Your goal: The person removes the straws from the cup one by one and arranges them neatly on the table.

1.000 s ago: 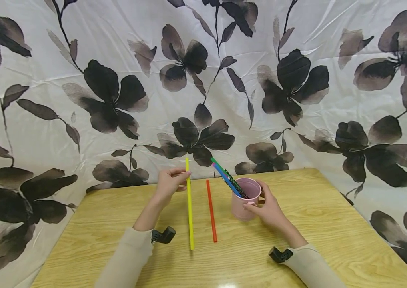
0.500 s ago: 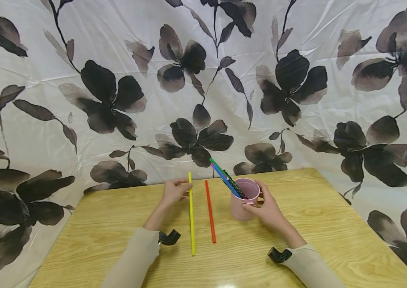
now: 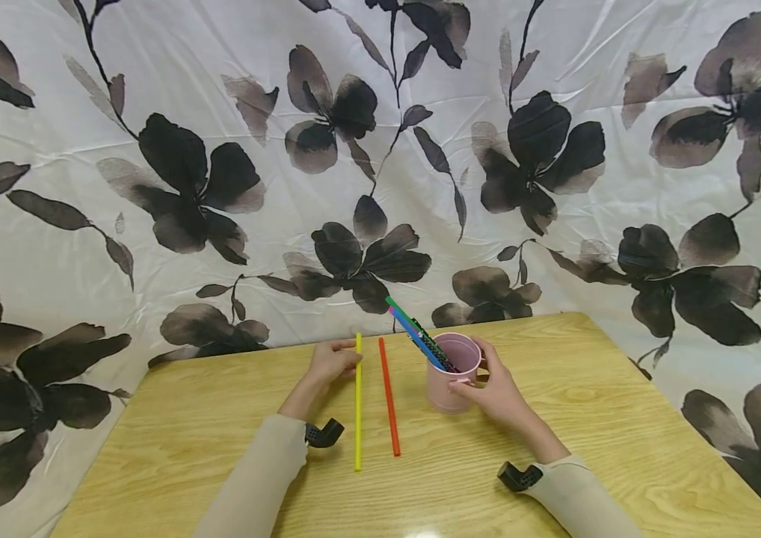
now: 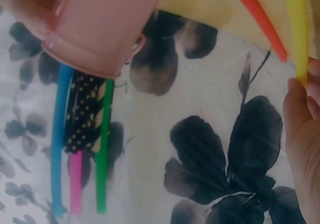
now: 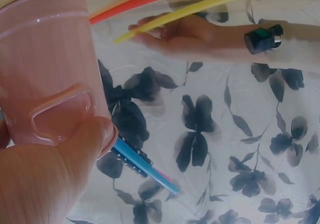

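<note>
My left hand (image 3: 331,364) pinches a yellow straw (image 3: 357,418) near its far end, between thumb and fingers. The straw points towards me, low over the table; whether it touches the wood I cannot tell. A red straw (image 3: 389,400) lies beside it on the right. My right hand (image 3: 501,388) grips a pink cup (image 3: 446,396) with small side handles, fingers behind and thumb (image 5: 85,146) near a handle. Out of the cup several straws lean to the left: blue (image 4: 59,144), pink (image 4: 76,184), green (image 4: 104,149) and black patterned ones (image 4: 80,116).
The wooden table (image 3: 219,433) ends at the back against a white cloth (image 3: 232,45) printed with dark flowers. A black wrist camera (image 3: 324,433) sits on my left wrist, another camera (image 3: 519,477) on my right.
My left hand has come down and slightly right, lowering the yellow straw's far end towards the table. The right hand keeps its hold on the cup, and the red straw lies as before.
</note>
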`<state>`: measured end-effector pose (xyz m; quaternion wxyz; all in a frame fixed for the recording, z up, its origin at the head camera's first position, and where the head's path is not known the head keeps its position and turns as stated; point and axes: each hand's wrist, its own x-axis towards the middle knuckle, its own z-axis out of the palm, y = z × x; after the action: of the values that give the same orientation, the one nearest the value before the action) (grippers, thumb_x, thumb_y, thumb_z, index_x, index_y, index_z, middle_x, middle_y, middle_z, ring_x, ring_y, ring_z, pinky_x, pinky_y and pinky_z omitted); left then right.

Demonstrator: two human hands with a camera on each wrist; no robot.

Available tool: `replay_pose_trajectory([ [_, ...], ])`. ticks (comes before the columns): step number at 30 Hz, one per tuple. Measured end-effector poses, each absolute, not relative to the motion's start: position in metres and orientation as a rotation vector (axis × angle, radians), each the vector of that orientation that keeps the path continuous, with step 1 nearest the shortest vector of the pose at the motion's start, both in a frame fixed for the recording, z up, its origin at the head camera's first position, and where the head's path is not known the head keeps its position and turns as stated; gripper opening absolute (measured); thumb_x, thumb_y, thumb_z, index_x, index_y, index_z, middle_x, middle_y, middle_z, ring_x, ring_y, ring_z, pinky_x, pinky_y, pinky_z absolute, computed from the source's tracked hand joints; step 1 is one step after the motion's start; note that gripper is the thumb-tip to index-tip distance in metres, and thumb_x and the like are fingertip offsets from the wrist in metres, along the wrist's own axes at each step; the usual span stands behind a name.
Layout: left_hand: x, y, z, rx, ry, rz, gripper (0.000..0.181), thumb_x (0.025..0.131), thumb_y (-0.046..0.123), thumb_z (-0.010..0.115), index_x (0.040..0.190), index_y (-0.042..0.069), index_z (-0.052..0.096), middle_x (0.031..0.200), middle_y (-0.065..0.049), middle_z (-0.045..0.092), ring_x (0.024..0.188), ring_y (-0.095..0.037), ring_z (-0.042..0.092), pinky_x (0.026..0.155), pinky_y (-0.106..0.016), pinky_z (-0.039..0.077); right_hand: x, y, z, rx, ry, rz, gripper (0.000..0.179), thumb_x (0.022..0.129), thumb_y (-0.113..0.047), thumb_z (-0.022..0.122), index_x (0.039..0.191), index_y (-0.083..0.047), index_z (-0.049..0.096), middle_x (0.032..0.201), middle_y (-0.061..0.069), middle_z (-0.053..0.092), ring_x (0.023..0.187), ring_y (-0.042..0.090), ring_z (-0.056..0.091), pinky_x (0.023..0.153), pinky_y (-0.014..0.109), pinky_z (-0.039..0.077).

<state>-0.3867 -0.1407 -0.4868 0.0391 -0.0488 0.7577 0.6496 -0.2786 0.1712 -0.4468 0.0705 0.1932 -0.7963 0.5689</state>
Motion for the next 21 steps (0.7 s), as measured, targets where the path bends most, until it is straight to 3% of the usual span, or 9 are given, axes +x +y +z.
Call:
replay_pose_trajectory([
  [5, -0.392, -0.139, -0.488, -0.186, 2.336, 1.935, 0.041, 0.074, 0.005, 0.068, 0.113, 0.002, 0.055, 0.089, -0.014, 0.061, 0.066, -0.017, 0.062, 0.065, -0.037, 0.052, -0.281, 0.172, -0.451, 0.565, -2.4, 1.715, 0.084, 0.072, -0.019, 0.074, 0.137, -0.008, 0.022, 0.122, 0.021, 0.04, 0.099, 0.035, 0.049, 0.076, 0.031, 0.048],
  [16, -0.398, -0.138, -0.495, -0.277, 2.38, 1.909, 0.038, 0.071, 0.005, 0.071, 0.107, 0.001, 0.059, 0.088, -0.014, 0.061, 0.064, -0.018, 0.062, 0.058, -0.032, 0.053, -0.281, 0.171, -0.452, 0.55, -2.397, 1.738, 0.084, 0.071, -0.017, 0.074, 0.137, -0.009, 0.023, 0.122, 0.021, 0.041, 0.1, 0.037, 0.048, 0.078, 0.042, 0.046],
  [21, -0.4, -0.133, -0.496, -0.267, 2.445, 1.876, 0.036, 0.071, 0.004, 0.071, 0.104, -0.001, 0.06, 0.085, -0.013, 0.061, 0.058, -0.018, 0.061, 0.054, -0.03, 0.052, -0.28, 0.172, -0.449, 0.528, -2.405, 1.723, 0.084, 0.071, -0.018, 0.075, 0.137, -0.012, 0.023, 0.121, 0.02, 0.042, 0.096, 0.031, 0.05, 0.076, 0.034, 0.048],
])
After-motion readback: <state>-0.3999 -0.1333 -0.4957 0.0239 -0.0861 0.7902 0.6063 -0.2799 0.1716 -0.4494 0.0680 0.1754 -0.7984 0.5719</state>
